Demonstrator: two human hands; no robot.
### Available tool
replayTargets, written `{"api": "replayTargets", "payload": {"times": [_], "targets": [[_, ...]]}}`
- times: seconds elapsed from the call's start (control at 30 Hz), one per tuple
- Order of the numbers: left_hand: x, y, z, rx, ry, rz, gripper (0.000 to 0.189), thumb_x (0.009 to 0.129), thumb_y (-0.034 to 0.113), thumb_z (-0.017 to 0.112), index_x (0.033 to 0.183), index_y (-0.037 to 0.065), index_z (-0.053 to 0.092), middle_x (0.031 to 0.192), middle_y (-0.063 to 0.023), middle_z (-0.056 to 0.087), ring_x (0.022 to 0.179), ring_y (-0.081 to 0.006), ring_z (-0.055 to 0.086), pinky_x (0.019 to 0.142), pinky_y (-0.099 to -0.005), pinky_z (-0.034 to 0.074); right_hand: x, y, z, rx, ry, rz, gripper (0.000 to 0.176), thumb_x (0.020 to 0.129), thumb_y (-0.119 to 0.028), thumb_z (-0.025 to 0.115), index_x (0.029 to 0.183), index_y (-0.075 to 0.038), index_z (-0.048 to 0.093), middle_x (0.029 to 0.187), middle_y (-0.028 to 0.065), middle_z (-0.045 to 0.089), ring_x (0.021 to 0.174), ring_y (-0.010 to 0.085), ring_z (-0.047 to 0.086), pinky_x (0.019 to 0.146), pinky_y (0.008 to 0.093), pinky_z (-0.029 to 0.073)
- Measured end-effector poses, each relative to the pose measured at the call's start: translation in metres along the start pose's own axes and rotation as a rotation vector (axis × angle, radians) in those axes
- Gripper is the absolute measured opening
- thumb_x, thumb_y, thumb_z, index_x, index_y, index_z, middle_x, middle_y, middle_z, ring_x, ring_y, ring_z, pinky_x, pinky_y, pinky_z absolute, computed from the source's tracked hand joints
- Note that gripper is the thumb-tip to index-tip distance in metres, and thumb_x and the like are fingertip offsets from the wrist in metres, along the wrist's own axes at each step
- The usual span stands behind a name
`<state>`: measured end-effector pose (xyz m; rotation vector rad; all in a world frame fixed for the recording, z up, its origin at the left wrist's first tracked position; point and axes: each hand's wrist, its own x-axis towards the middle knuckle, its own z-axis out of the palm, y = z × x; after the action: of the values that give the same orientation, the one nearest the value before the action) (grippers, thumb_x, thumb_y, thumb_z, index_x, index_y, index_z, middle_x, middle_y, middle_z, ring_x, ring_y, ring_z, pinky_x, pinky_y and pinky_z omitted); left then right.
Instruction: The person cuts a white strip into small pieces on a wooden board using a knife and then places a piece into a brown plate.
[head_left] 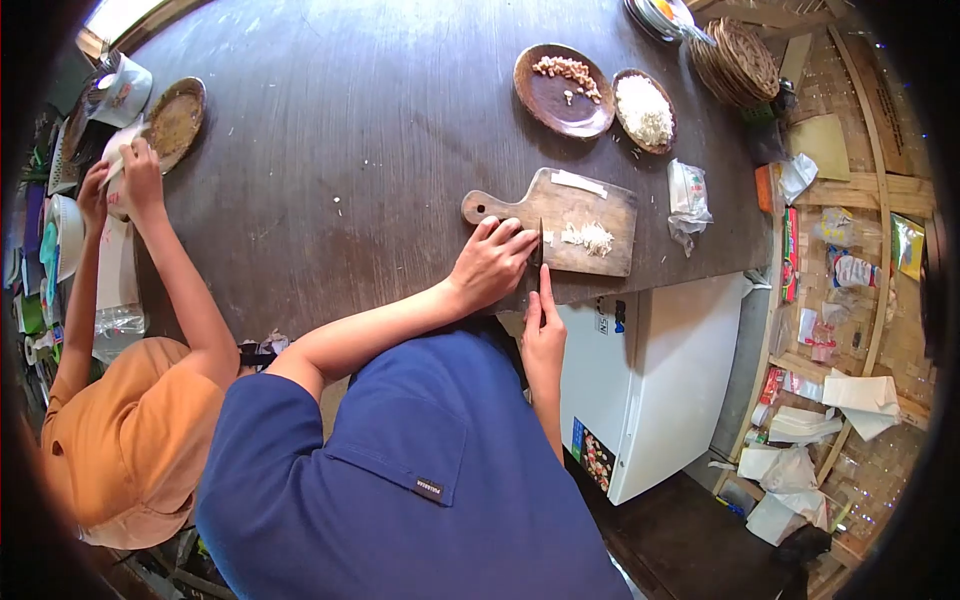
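Note:
A wooden cutting board (622,215) with a handle lies near the table's front edge. My right hand (543,345) grips a knife (541,250), its index finger stretched along the blade's back. The blade stands on the board, pointing away from me. Just left of it, my left hand (492,265) rests with curled fingers on the board; whatever lies under the fingertips is hidden. To the right of the blade is a small pile of chopped white food (590,238). A longer white strip (578,184) lies by the board's far edge.
Beyond the board are a brown plate (540,105) with light brown pieces and a dish of white bits (643,110). A plastic packet (688,195) sits to the right. A white fridge (650,370) stands below. At left, a person in orange (150,430) handles something pale near another plate (185,120).

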<state>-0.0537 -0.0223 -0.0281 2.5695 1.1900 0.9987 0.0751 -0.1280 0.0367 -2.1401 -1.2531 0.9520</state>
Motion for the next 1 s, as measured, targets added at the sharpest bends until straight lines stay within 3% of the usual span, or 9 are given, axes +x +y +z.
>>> {"api": "replayTargets", "payload": {"times": [0.07,0.1,0.33,0.37,0.47,0.5,0.6,0.83,1.0], "targets": [[0.001,0.000,-0.003,-0.009,-0.019,-0.014,0.039,0.085,0.019,0.073,0.122,0.006,0.074,0.130,-0.0001,0.066,0.124,-0.0207,0.055,0.107,-0.0413,0.040,0.008,0.002,0.005,0.029,0.054,-0.132,0.047,0.114,-0.028,0.052,0.161,-0.026,0.048,0.080,0.0230,0.060,0.063,0.0172,0.042,0.062,0.0386,0.047],[0.001,0.001,-0.003,-0.017,-0.022,-0.024,0.040,0.084,0.018,0.073,0.122,0.006,0.074,0.131,-0.0002,0.066,0.124,-0.0209,0.055,0.108,-0.0421,0.039,0.011,0.002,0.005,0.066,0.036,-0.084,0.047,0.114,-0.028,0.052,0.161,-0.026,0.049,0.074,0.0162,0.054,0.064,0.0160,0.043,0.063,0.0378,0.048],[0.005,-0.001,-0.009,-0.105,-0.030,-0.072,0.038,0.082,0.014,0.073,0.119,0.008,0.076,0.130,0.0002,0.067,0.123,-0.0223,0.057,0.107,-0.0429,0.040,-0.002,0.000,-0.003,0.179,0.006,-0.003,0.047,0.114,-0.026,0.054,0.161,-0.025,0.049,0.072,0.0099,0.049,0.066,0.0134,0.045,0.064,0.0352,0.048],[0.005,-0.001,-0.007,-0.101,-0.031,-0.069,0.038,0.082,0.014,0.073,0.119,0.008,0.076,0.130,0.0002,0.067,0.123,-0.0223,0.057,0.107,-0.0429,0.040,-0.003,0.013,0.003,0.229,0.021,-0.069,0.049,0.114,-0.026,0.055,0.163,-0.025,0.047,0.073,-0.0069,0.043,0.057,0.0026,0.035,0.048,0.0241,0.033],[0.004,-0.006,-0.005,-0.191,0.022,-0.110,0.036,0.081,0.011,0.074,0.117,0.010,0.077,0.128,0.0007,0.069,0.122,-0.0230,0.059,0.106,-0.0425,0.042,-0.004,0.018,0.005,0.222,0.061,-0.113,0.049,0.114,-0.026,0.055,0.163,-0.026,0.048,0.073,-0.0070,0.043,0.057,0.0024,0.036,0.048,0.0241,0.034],[0.006,-0.005,-0.007,-0.182,0.031,-0.123,0.036,0.081,0.010,0.074,0.117,0.010,0.077,0.128,0.0010,0.069,0.121,-0.0230,0.059,0.106,-0.0422,0.042,-0.008,-0.003,-0.006,0.169,0.021,0.027,0.046,0.113,-0.021,0.054,0.159,-0.022,0.052,0.089,0.0164,0.067,0.068,0.0139,0.049,0.067,0.0348,0.050],[0.008,-0.003,-0.006,-0.151,0.060,-0.132,0.035,0.081,0.011,0.074,0.116,0.010,0.077,0.128,0.0006,0.068,0.122,-0.0234,0.058,0.106,-0.0423,0.042,-0.007,0.001,-0.005,0.177,0.043,-0.035,0.046,0.113,-0.020,0.055,0.159,-0.022,0.052,0.090,0.0168,0.067,0.068,0.0124,0.048,0.067,0.0343,0.050],[0.002,0.001,-0.004,0.059,-0.024,-0.067,0.039,0.087,0.022,0.073,0.124,0.013,0.074,0.134,-0.0036,0.061,0.131,-0.0245,0.051,0.110,-0.0452,0.037,-0.005,0.005,-0.001,0.135,0.018,-0.059,0.045,0.113,-0.022,0.053,0.159,-0.022,0.052,0.133,0.0259,0.069,0.082,0.0114,0.060,0.078,0.0364,0.055],[0.001,-0.001,-0.002,0.051,-0.004,-0.071,0.039,0.086,0.021,0.073,0.125,0.015,0.074,0.133,-0.0032,0.062,0.132,-0.0242,0.051,0.110,-0.0447,0.037,0.003,-0.009,-0.007,0.136,-0.030,0.043,0.045,0.114,-0.023,0.053,0.159,-0.021,0.052,0.132,0.0253,0.071,0.082,0.0123,0.061,0.077,0.0372,0.054]]}}
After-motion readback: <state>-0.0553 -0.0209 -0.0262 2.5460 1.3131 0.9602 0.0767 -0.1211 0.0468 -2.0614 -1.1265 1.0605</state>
